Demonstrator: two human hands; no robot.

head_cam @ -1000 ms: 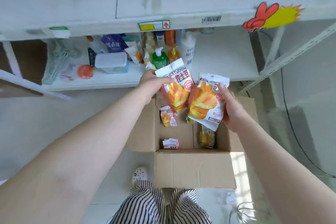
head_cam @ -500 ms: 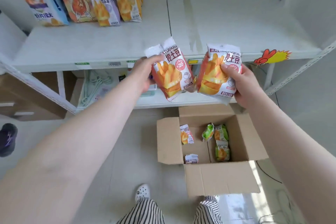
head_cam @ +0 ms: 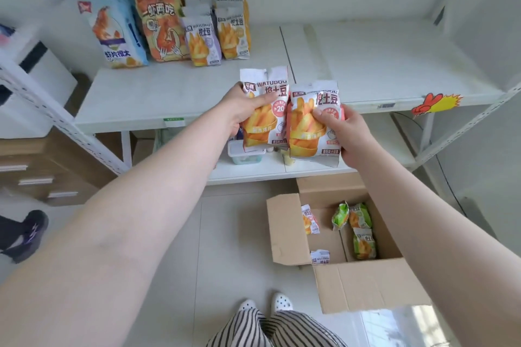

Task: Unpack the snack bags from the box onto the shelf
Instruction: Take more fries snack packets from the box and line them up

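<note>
Partway through: rows of stocked bags [head_cam: 180, 28] stand at 11 o'clock on the shelf [head_cam: 380, 65], the left hand [head_cam: 242, 110] and right hand [head_cam: 346, 132] each grip a fries bag [head_cam: 266, 118] [head_cam: 313, 127] at its front edge, and several packets [head_cam: 362, 231] remain in the box [head_cam: 366, 282] at 5 o'clock.

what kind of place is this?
Likely a small shop or stockroom mock-up: white metal shelving with price-tag strips, snack bags faced in rows, a starburst promo sticker, and a cardboard box being unpacked.

A red-and-yellow rooster sticker [head_cam: 435, 103] is stuck at a shelf edge. A clear plastic lidded tub [head_cam: 245, 155] sits on the lower level. A brown wooden drawer cabinet [head_cam: 42, 175] stands left, beside a dark purple-trimmed shoe [head_cam: 26, 234] on the pale tiled floor [head_cam: 231, 248].
</note>
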